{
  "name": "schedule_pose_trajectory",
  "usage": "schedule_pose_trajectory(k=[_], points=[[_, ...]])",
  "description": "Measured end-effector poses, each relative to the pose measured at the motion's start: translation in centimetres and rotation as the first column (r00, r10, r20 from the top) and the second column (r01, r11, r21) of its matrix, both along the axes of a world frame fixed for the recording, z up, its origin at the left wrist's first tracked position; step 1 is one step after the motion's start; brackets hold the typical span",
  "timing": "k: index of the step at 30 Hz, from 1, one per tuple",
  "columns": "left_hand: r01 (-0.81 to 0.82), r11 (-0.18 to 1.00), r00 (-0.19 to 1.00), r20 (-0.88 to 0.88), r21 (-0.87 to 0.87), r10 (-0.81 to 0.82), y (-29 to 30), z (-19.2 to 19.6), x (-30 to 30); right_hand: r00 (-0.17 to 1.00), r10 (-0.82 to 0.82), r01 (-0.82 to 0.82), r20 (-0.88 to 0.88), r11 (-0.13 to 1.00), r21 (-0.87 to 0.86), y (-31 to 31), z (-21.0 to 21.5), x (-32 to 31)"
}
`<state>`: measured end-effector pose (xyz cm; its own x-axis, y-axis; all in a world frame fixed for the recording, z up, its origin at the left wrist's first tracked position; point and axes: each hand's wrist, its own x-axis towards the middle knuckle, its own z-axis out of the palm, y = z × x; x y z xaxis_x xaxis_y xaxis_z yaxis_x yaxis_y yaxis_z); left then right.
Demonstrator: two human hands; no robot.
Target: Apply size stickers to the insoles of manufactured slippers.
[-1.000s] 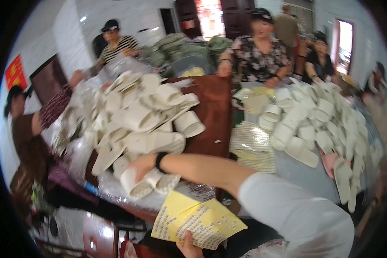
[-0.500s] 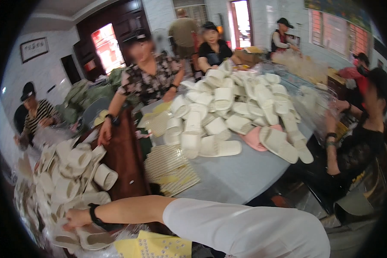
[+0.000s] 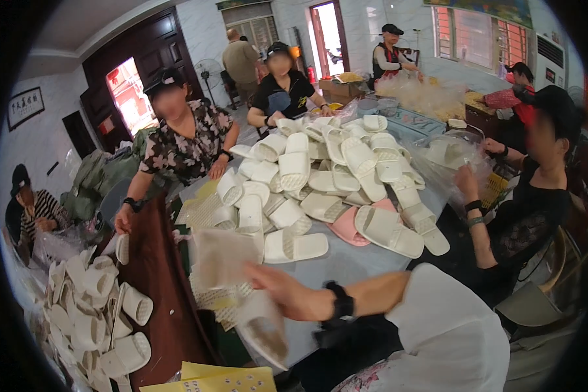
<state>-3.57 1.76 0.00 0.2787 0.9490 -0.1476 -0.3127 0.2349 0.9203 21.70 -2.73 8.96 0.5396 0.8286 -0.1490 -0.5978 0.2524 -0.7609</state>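
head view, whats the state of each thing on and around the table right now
right hand: stretched over the table, blurred, touching a white slipper
white foam slide slipper: at the right hand, motion-blurred
left hand: not in view
heap of white foam slippers: piled loose on the grey table
pink foam slipper: lying partly under white ones
second white slipper pile: heaped at lower left
yellow paper sheets: lying flat at the bottom edge

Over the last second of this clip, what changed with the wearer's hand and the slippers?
The right hand left the left-hand slipper heap, swung right toward the table heap, and now carries a blurred white slipper. The view turned right with it. Both heaps and the seated workers stayed put; the left hand is not visible now.
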Motion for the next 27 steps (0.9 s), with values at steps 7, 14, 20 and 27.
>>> schedule_pose_trajectory(k=[7,14,20,27], points=[[0.23,0.973,0.97,0.086,-0.02,-0.228,-0.2,0.5,4.0,0.666,-0.708,0.534,-0.234,0.672,-0.513,-7.8,-13.9,2.9],[0.4,0.884,0.913,0.024,-0.242,-0.407,-0.1,-2.7,6.1,0.335,-0.619,0.576,-0.711,0.731,-0.365,-5.7,-14.4,3.3],[0.477,0.832,0.866,-0.01,-0.283,-0.499,-1.2,-2.4,8.1,0.709,-0.329,0.211,-0.624,0.943,-0.258,-8.4,-14.0,3.3],[0.547,0.776,0.778,-0.15,-0.315,-0.61,0.7,-8.5,10.2,0.558,0.161,0.471,0.814,0.746,-0.471,-14.1,-14.2,4.0]])
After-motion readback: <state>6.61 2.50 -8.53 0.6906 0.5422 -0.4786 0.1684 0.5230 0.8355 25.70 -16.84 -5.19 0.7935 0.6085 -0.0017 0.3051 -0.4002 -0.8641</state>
